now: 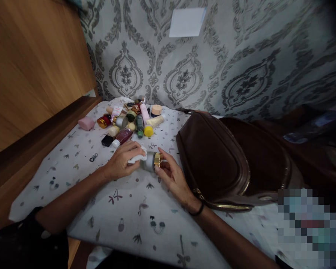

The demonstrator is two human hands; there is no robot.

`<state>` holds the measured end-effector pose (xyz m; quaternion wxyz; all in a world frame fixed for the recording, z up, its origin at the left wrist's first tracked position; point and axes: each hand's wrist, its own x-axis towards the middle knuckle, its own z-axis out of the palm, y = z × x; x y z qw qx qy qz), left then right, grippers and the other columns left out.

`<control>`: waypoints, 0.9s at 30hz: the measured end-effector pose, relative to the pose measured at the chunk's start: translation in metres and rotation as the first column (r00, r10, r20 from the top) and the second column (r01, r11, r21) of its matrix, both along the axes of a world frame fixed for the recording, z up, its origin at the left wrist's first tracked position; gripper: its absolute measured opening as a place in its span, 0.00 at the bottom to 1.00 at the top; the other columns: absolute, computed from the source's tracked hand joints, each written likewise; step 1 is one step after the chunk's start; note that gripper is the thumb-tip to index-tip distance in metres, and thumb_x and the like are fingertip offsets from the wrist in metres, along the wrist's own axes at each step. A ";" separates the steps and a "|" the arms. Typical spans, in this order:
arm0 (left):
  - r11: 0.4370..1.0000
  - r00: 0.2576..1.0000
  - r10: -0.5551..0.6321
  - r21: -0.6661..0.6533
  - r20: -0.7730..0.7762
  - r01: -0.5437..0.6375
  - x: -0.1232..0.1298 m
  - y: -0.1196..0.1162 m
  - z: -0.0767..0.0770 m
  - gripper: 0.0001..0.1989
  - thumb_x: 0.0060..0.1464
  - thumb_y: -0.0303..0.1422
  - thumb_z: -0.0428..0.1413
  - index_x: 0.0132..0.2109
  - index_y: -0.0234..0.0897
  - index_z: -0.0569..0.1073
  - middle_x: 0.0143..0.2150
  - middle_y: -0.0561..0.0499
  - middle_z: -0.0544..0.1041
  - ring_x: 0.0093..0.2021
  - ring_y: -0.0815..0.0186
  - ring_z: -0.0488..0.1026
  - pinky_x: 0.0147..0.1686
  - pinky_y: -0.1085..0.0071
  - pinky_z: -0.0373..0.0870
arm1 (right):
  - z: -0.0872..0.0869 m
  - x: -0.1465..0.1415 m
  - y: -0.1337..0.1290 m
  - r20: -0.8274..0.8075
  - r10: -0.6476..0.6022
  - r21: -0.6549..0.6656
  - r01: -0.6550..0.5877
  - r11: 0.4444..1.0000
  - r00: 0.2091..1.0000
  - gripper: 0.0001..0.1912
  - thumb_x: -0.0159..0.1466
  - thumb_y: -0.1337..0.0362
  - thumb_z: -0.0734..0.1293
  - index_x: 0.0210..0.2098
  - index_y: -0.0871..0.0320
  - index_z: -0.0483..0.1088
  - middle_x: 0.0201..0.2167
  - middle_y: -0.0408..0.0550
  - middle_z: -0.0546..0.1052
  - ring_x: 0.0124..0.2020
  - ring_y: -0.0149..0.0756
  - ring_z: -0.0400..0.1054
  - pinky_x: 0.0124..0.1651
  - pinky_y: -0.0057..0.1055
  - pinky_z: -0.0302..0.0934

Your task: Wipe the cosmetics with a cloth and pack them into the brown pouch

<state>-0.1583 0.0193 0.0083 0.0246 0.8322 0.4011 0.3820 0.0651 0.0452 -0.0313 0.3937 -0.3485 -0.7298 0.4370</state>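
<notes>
The jar [149, 162] is near the middle of the frame, on its side, with the gold lid [157, 159] toward the right; I cannot tell if it rests on the cloth [95, 198]. The grip of the left hand [124, 158] is closed around a white tissue [138, 157], which meets the left part of the jar. The right hand [173, 177] is half open, thumb and fingertip set on the lid. The step seems to be wiping. To do it well, one should hold the lid firmly, turn the jar little by little, and keep the tissue flat with light pressure. The cosmetics [140, 126] at upper left and the bag [210, 157] at right appear to leave enough room.
</notes>
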 end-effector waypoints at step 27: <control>0.994 0.995 0.084 0.074 -0.060 -0.079 0.005 -0.003 -0.007 0.11 0.57 0.24 0.52 0.47 0.36 0.72 0.43 0.45 0.74 0.45 0.58 0.70 0.45 0.61 0.70 | -0.005 -0.004 0.001 -0.011 -0.091 -0.074 0.090 0.993 0.996 0.32 0.61 0.55 0.70 0.61 0.55 0.60 0.53 0.56 0.72 0.40 0.41 0.74 0.42 0.41 0.72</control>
